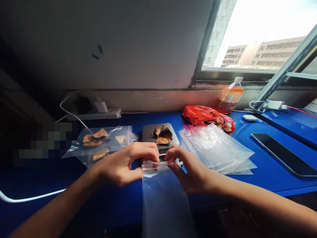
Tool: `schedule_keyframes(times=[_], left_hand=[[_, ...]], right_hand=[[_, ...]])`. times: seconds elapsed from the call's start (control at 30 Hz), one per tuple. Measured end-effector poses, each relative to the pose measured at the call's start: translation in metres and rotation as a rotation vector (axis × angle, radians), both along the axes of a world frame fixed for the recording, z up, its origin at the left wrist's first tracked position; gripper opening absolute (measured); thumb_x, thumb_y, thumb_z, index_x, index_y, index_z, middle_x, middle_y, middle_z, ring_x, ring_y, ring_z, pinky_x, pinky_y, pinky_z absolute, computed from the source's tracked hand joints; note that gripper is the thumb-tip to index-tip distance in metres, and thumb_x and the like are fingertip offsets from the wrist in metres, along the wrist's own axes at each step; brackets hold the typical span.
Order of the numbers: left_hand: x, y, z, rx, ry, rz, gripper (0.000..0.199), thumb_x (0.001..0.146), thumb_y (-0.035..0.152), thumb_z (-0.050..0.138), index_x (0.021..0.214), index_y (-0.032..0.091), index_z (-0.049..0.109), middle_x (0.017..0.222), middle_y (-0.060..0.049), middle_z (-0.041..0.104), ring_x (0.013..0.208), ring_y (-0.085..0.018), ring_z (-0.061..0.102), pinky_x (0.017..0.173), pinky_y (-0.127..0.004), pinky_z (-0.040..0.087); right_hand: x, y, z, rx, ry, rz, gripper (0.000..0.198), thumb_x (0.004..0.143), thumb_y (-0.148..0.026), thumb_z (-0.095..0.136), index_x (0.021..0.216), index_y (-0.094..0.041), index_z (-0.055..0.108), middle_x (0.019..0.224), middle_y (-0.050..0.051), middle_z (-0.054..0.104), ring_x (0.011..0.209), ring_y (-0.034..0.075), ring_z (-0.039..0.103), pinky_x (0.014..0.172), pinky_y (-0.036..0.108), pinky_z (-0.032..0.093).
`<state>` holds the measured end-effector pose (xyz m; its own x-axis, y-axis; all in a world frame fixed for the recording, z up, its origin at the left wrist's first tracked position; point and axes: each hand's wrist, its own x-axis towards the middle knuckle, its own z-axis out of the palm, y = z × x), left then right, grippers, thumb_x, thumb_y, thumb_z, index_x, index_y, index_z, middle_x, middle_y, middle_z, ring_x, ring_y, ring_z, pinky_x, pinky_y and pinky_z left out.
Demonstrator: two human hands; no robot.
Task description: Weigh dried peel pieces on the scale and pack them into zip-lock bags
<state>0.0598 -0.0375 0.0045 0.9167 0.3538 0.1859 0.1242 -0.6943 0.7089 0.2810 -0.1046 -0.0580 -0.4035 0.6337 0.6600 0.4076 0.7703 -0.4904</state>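
Person, bare-armed | left hand: bare, slender, long-fingered | right hand: bare, similarly slender | left forearm: bare, slim, tapering to an uncovered wrist | right forearm: bare, slim, apparently smooth, though shadow blurs fine detail

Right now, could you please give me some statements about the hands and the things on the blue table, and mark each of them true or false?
1. The left hand and the right hand touch a clear bag. True.
2. Dried brown pieces lie on the scale. True.
3. The phone lies farther right than the red bag. True.
4. The red bag is left of the scale. False: it is on the right side.
5. The right hand touches the phone. False: it is at the clear bag.
6. The phone's screen is lit. False: it is dark.
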Motion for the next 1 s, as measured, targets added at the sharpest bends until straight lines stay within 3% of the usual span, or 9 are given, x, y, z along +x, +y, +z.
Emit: schedule_keyframes(times=[0.13, 0.27, 0.43, 0.53, 0.63, 0.7, 0.77, 0.87, 1.0], left_hand=[[-0.009, 0.008, 0.004, -0.114, 0.052, -0.074, 0.018, 0.081, 0.031, 0.058, 0.092, 0.019, 0.064, 0.087, -0.002, 0.06, 0.077, -0.017, 0.054, 0.068, -0.026, 0.043], [-0.004, 0.007, 0.001, -0.24, 0.115, -0.019, 0.049, 0.089, 0.064, 0.047, 0.085, 0.018, 0.062, 0.077, -0.002, 0.057, 0.071, -0.016, 0.05, 0.062, -0.026, 0.039], [0.003, 0.008, -0.005, -0.192, 0.251, 0.135, 0.041, 0.088, 0.051, 0.055, 0.066, 0.017, 0.052, 0.061, 0.002, 0.045, 0.059, -0.011, 0.041, 0.053, -0.023, 0.029], [-0.001, 0.016, -0.003, -0.162, 0.241, 0.168, 0.045, 0.089, 0.051, 0.053, 0.059, 0.018, 0.043, 0.057, 0.004, 0.038, 0.054, -0.01, 0.036, 0.051, -0.023, 0.026], [-0.005, 0.02, 0.002, -0.036, 0.215, 0.313, 0.039, 0.09, 0.051, 0.055, 0.068, 0.018, 0.054, 0.063, 0.002, 0.052, 0.06, -0.012, 0.048, 0.055, -0.024, 0.035], [-0.005, 0.017, 0.006, 0.077, 0.154, 0.478, 0.033, 0.091, 0.052, 0.056, 0.092, 0.02, 0.064, 0.08, -0.001, 0.066, 0.074, -0.018, 0.061, 0.062, -0.027, 0.045], [-0.005, 0.008, 0.01, 0.223, 0.083, 0.638, 0.042, 0.093, 0.057, 0.051, 0.113, 0.022, 0.063, 0.097, -0.006, 0.071, 0.089, -0.024, 0.066, 0.074, -0.035, 0.053], [-0.003, -0.009, 0.01, 0.545, 0.077, 0.697, 0.062, 0.089, 0.066, 0.052, 0.131, 0.02, 0.056, 0.128, -0.015, 0.066, 0.117, -0.035, 0.061, 0.099, -0.056, 0.047], [0.0, -0.026, 0.001, 0.729, 0.164, 0.628, 0.091, 0.078, 0.061, 0.068, 0.152, 0.025, 0.032, 0.152, -0.019, 0.047, 0.137, -0.042, 0.046, 0.107, -0.063, 0.04]], right_hand=[[0.001, 0.0, 0.004, 0.092, -0.038, -0.053, 0.017, 0.092, -0.009, 0.046, 0.105, -0.021, 0.047, 0.086, 0.003, 0.06, 0.072, 0.014, 0.054, 0.063, 0.027, 0.045], [0.002, -0.001, 0.008, 0.116, -0.054, -0.092, 0.02, 0.092, -0.013, 0.053, 0.11, -0.021, 0.052, 0.088, 0.004, 0.062, 0.068, 0.013, 0.054, 0.061, 0.027, 0.045], [0.004, 0.0, 0.013, -0.027, -0.153, -0.123, 0.013, 0.087, -0.03, 0.066, 0.094, -0.021, 0.06, 0.075, 0.002, 0.064, 0.066, 0.015, 0.056, 0.063, 0.031, 0.043], [0.006, 0.003, 0.012, -0.099, -0.185, -0.052, 0.006, 0.086, -0.022, 0.062, 0.081, -0.02, 0.057, 0.071, 0.0, 0.065, 0.064, 0.014, 0.055, 0.068, 0.032, 0.041], [0.004, 0.006, 0.01, -0.122, -0.148, 0.011, 0.009, 0.082, -0.012, 0.057, 0.077, -0.02, 0.057, 0.068, -0.001, 0.066, 0.059, 0.011, 0.054, 0.068, 0.031, 0.042], [0.0, 0.008, 0.013, -0.198, -0.063, -0.059, 0.009, 0.084, -0.016, 0.058, 0.076, -0.02, 0.059, 0.063, -0.001, 0.064, 0.054, 0.011, 0.053, 0.061, 0.027, 0.04], [-0.008, 0.01, 0.02, -0.286, 0.016, -0.196, 0.011, 0.087, -0.023, 0.058, 0.077, -0.02, 0.061, 0.059, -0.001, 0.061, 0.05, 0.01, 0.05, 0.052, 0.024, 0.036], [-0.027, 0.013, 0.037, -0.323, 0.082, -0.3, 0.006, 0.087, -0.023, 0.058, 0.085, -0.02, 0.062, 0.056, -0.003, 0.058, 0.046, 0.01, 0.047, 0.049, 0.024, 0.033], [-0.053, 0.019, 0.054, -0.427, 0.192, -0.116, 0.013, 0.09, -0.026, 0.055, 0.097, -0.017, 0.062, 0.057, -0.003, 0.06, 0.046, 0.011, 0.051, 0.049, 0.023, 0.035]])
